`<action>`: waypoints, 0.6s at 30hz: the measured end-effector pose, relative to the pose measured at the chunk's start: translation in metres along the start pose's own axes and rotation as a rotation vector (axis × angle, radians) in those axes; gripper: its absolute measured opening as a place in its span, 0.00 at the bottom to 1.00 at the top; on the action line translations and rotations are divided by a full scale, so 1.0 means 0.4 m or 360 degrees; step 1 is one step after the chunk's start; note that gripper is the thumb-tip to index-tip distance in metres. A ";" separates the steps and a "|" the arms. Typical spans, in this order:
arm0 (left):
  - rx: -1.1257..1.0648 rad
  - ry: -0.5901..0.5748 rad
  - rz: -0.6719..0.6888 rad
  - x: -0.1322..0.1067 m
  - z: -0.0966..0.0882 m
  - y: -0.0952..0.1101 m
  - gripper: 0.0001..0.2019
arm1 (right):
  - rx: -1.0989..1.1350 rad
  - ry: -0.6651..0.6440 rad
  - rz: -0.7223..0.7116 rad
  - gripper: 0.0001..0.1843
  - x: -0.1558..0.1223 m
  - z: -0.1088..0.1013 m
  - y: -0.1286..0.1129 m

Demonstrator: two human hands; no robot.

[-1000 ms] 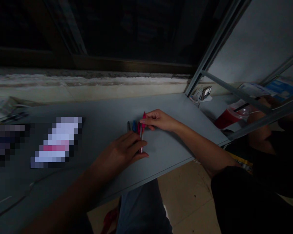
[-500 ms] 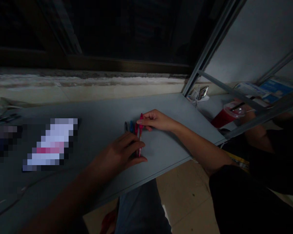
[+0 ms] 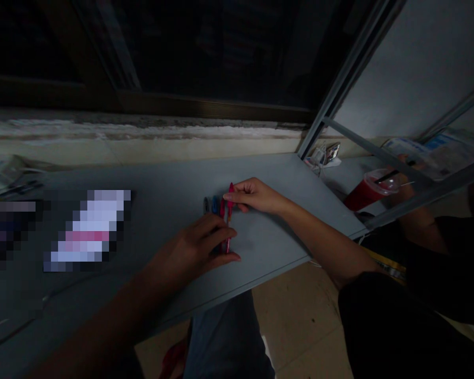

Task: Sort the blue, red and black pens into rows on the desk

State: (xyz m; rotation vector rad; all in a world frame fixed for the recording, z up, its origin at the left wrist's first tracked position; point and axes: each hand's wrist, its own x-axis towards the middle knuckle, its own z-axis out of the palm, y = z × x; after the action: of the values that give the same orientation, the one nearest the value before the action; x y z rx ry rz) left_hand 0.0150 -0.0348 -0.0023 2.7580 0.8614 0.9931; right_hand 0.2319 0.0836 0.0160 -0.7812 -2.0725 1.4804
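Observation:
On the grey desk (image 3: 174,181) several capped pens lie side by side. A pink pen (image 3: 230,197) is at the right end of the row, pinched near its cap between the thumb and fingers of my right hand (image 3: 253,195). Close beside it is a second pink or red pen (image 3: 222,206), then a blue pen (image 3: 215,202) and a dark pen (image 3: 206,204). My left hand (image 3: 193,242) arches over their near ends and hides part of them. Its thumb and index finger are apart, by the near end of the pink pen; whether they touch it is unclear.
To the left lie a lit phone-like screen (image 3: 89,231), blurred out, and a darker blurred device (image 3: 8,226). A metal frame post (image 3: 319,126) stands at the desk's right end. Beyond it are a cup of red drink (image 3: 365,192), a phone (image 3: 333,152) and another person's arm (image 3: 414,216).
The view has shifted slightly, so the desk things sit a little farther right. My hands and the pens keep nearly the same places. The other person's hand beyond the frame has moved slightly.

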 end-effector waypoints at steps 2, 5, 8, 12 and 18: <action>0.0008 0.0001 -0.0021 0.000 0.001 -0.001 0.11 | -0.0003 0.0002 0.0018 0.30 0.000 0.000 0.001; -0.0006 0.0000 -0.0046 -0.001 0.002 -0.004 0.10 | 0.0005 0.0007 0.0054 0.28 0.000 -0.001 0.005; 0.0001 -0.0061 -0.0078 0.000 0.001 -0.005 0.10 | -0.0004 -0.0008 0.0058 0.28 0.001 0.000 0.010; 0.0014 -0.0025 -0.0026 0.002 0.000 -0.002 0.10 | -0.0038 -0.0011 0.0078 0.27 0.002 -0.001 0.014; -0.0074 -0.0007 -0.0051 0.000 0.005 -0.003 0.14 | -0.0017 -0.0006 0.0081 0.27 0.002 -0.005 0.016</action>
State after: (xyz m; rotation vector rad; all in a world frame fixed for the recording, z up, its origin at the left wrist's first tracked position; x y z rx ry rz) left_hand 0.0155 -0.0337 -0.0041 2.6980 0.8677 0.9883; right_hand 0.2338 0.0872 0.0105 -0.8415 -2.0797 1.4998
